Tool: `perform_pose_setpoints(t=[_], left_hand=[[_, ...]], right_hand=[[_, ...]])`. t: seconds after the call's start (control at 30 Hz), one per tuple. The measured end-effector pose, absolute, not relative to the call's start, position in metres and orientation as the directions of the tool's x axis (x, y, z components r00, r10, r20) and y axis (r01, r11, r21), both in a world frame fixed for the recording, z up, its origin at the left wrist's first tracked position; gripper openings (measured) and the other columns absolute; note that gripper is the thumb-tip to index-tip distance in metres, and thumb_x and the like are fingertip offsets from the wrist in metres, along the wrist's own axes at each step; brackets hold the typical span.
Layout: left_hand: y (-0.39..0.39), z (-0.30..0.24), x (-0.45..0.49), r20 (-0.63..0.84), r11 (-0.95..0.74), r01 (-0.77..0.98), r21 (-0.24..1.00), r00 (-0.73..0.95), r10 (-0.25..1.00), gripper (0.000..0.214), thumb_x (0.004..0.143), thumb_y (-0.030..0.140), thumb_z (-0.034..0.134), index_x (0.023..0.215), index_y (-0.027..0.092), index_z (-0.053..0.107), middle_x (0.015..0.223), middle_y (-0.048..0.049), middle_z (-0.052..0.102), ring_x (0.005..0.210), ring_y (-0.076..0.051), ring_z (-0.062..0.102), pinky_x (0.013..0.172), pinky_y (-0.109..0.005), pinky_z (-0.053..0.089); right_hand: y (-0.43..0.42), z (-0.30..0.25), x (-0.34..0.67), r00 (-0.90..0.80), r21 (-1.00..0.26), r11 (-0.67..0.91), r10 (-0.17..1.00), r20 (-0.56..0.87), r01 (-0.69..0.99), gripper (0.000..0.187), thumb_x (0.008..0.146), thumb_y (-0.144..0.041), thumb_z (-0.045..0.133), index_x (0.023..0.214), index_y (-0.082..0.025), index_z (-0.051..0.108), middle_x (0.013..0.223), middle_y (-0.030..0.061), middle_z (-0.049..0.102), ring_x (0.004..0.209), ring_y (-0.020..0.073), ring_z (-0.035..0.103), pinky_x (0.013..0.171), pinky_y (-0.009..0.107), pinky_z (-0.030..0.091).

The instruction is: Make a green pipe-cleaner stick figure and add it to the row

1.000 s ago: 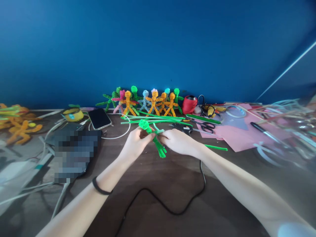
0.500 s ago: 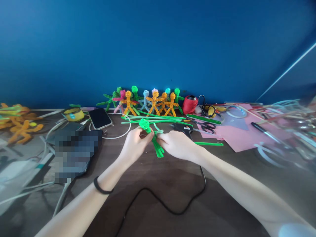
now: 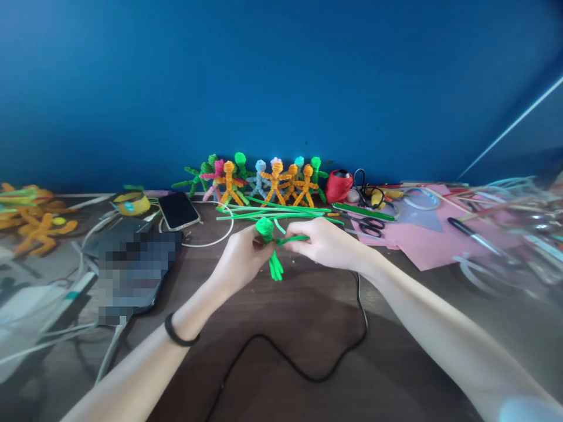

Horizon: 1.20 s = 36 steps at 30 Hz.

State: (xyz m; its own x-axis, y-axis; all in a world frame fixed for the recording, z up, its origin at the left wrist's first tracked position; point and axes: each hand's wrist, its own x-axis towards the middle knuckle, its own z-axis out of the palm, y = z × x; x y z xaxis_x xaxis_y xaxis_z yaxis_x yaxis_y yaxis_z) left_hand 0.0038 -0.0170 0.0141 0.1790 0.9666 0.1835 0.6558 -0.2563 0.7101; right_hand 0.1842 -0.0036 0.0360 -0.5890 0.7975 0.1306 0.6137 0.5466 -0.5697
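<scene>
My left hand [image 3: 247,253] is closed around the middle of a green pipe-cleaner figure [image 3: 264,227], which has a coiled round head and several loose stems hanging below. To its right, my right hand [image 3: 317,241] pinches a green pipe cleaner [image 3: 294,239] that sticks out sideways from the figure. My left fingers hide the figure's middle. Just behind the hands lie several loose green pipe cleaners [image 3: 281,212] on the dark table [image 3: 259,310].
Finished pipe-cleaner figures [image 3: 277,176] stand in a row against the blue wall [image 3: 281,76]. Scissors [image 3: 372,225], pink paper [image 3: 424,246] and a marker [image 3: 466,231] lie right. A phone [image 3: 178,211] lies left. A black cable [image 3: 308,380] crosses the table in front.
The figure has turned more upright and shifted slightly right. My right hand has moved right and up, with the green pipe cleaner now stretched sideways in its fingers.
</scene>
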Motion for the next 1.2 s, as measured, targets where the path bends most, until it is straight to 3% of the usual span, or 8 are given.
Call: perform_pose_setpoints(t=[0.17,0.4,0.57,0.7,0.87,1.07,1.2], left_hand=[[-0.018,0.018,0.001,0.185,-0.323,0.612,0.722,0.278,0.942,0.016,0.075,0.028,0.053,0.082,0.016,0.062,0.073,-0.0009,0.066,0.067,-0.017,0.06,0.059,-0.025,0.043],[-0.019,0.023,0.001,0.168,-0.312,0.413,0.855,0.348,0.922,0.01,0.074,0.026,0.057,0.073,0.016,0.06,0.071,0.0019,0.063,0.069,-0.014,0.058,0.065,-0.023,0.043],[-0.02,0.025,0.002,0.137,-0.231,0.272,0.934,0.323,0.937,0.01,0.072,0.026,0.059,0.073,0.016,0.059,0.068,0.0024,0.059,0.065,-0.011,0.053,0.06,-0.022,0.041],[-0.019,0.023,0.001,0.13,-0.197,0.249,0.948,0.261,0.956,0.012,0.072,0.027,0.059,0.074,0.016,0.059,0.064,0.003,0.055,0.059,-0.01,0.049,0.055,-0.021,0.037],[-0.015,0.021,0.0,0.179,-0.228,0.297,0.927,0.182,0.967,0.014,0.072,0.029,0.058,0.075,0.015,0.059,0.067,0.0008,0.059,0.064,-0.013,0.054,0.058,-0.023,0.04],[-0.013,0.019,-0.001,0.232,-0.283,0.573,0.769,0.163,0.959,0.017,0.076,0.029,0.05,0.073,0.015,0.059,0.068,-0.0012,0.063,0.063,-0.015,0.057,0.061,-0.025,0.042],[-0.013,0.017,-0.001,0.271,-0.304,0.695,0.652,0.16,0.949,0.018,0.074,0.03,0.05,0.074,0.015,0.06,0.067,-0.0016,0.063,0.063,-0.017,0.058,0.059,-0.026,0.042]], right_hand=[[0.004,0.034,0.187,-0.583,-0.67,0.549,0.785,0.208,0.5,0.016,0.081,-0.025,0.051,0.081,-0.016,0.063,0.08,0.0027,0.064,0.072,0.0136,0.054,0.066,0.025,0.036],[0.015,0.027,0.191,-0.582,-0.738,0.506,0.791,0.19,0.446,0.023,0.082,-0.034,0.049,0.074,-0.015,0.059,0.072,0.0015,0.057,0.066,0.0116,0.048,0.062,0.024,0.034],[0.017,0.024,0.19,-0.618,-0.74,0.482,0.778,0.115,0.469,0.027,0.083,-0.035,0.046,0.072,-0.014,0.058,0.061,-0.0017,0.046,0.059,0.0096,0.039,0.056,0.023,0.029],[0.014,0.022,0.187,-0.635,-0.713,0.502,0.766,0.102,0.49,0.022,0.084,-0.028,0.045,0.074,-0.015,0.06,0.064,-0.0006,0.052,0.062,0.0106,0.044,0.058,0.023,0.031],[0.004,0.02,0.181,-0.632,-0.657,0.522,0.77,0.087,0.544,0.025,0.086,-0.029,0.042,0.087,-0.02,0.065,0.078,0.0024,0.064,0.066,0.0124,0.052,0.062,0.024,0.034],[-0.009,0.029,0.176,-0.6,-0.425,0.562,0.798,0.054,0.71,0.028,0.085,-0.039,0.044,0.082,-0.019,0.064,0.064,0.002,0.059,0.054,0.0104,0.046,0.055,0.023,0.027],[-0.009,0.035,0.18,-0.597,-0.406,0.587,0.794,0.118,0.7,0.022,0.085,-0.031,0.045,0.081,-0.02,0.063,0.062,0.0003,0.057,0.054,0.0093,0.043,0.054,0.023,0.025]])
